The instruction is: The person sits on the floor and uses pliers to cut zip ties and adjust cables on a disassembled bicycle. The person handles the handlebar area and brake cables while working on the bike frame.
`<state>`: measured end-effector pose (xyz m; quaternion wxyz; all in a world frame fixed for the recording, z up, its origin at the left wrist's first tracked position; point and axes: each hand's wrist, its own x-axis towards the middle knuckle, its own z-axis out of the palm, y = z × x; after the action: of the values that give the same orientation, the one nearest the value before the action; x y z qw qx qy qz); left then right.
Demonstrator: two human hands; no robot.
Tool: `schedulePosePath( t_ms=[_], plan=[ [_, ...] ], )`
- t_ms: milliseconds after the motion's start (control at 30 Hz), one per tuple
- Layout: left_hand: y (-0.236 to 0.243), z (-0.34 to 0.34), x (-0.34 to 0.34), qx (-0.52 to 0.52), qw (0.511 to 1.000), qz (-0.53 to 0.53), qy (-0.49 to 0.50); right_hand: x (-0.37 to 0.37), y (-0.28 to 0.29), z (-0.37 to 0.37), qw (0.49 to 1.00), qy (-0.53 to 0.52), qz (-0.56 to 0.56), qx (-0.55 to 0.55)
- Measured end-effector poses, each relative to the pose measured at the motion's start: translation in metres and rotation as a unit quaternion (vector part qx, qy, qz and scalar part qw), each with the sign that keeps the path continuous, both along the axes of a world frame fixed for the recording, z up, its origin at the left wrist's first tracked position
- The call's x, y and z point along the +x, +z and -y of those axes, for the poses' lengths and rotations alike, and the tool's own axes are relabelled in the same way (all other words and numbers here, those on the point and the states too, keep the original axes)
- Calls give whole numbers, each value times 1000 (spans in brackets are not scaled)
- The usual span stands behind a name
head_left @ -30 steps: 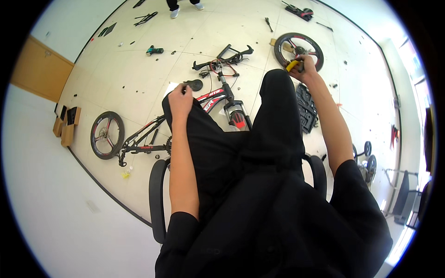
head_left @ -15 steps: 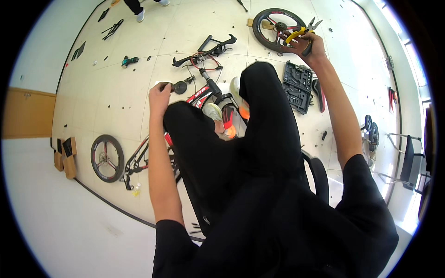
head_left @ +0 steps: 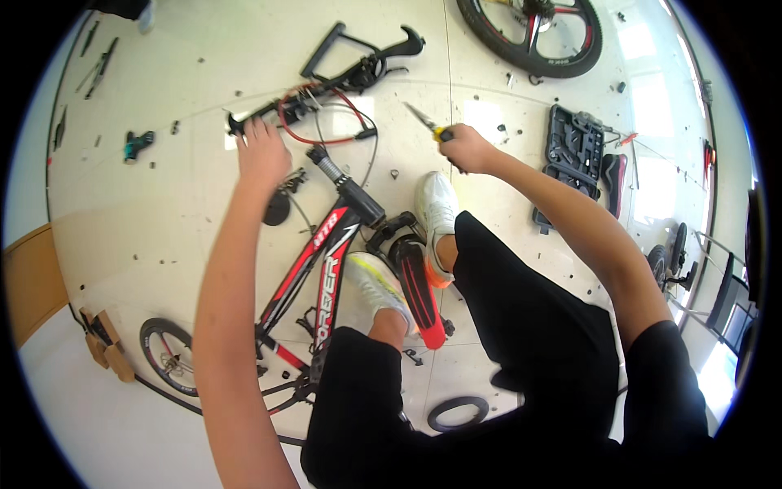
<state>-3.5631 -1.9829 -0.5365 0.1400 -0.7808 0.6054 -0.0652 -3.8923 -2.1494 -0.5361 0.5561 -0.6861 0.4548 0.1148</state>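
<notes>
Left hand [head_left: 262, 152] was laid open, fingers spread, on the black handlebar [head_left: 326, 85], which lay on the tiled floor [head_left: 163, 220] at 12 o'clock from that hand, touching it at the near grip end. Right hand [head_left: 466, 147] was closed around yellow-handled pliers [head_left: 427, 124], tips pointed to 10 o'clock, toward the handlebar but apart from it. The handlebar's cables [head_left: 326, 122] were seen between both hands. Red-black bike frame [head_left: 322, 265] was stretched from 6 o'clock of the left hand; loose wheel [head_left: 529, 33] at 1 o'clock of the right; tool case [head_left: 574, 151] at 3 o'clock
</notes>
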Motion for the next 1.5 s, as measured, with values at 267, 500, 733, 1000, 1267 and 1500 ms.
schedulePosePath(
  t_ms=[267,500,733,1000,1267,1500],
  plan=[
    [-92,78,6,-15,954,-138,265,28,-115,-44,995,-19,1,101],
    [-66,53,-113,-16,951,-259,167,12,-93,7,988,-113,47,89],
    [-64,57,-173,-4,946,-314,82,-6,-77,55,990,-63,-25,122],
    [-96,79,-240,-24,947,-318,22,-46,-102,61,975,124,-149,105],
    [-122,55,-266,14,937,-344,51,-84,-101,41,964,50,-152,210],
    [-139,38,-282,4,901,-430,60,-58,-124,52,942,52,-196,269]
  ],
)
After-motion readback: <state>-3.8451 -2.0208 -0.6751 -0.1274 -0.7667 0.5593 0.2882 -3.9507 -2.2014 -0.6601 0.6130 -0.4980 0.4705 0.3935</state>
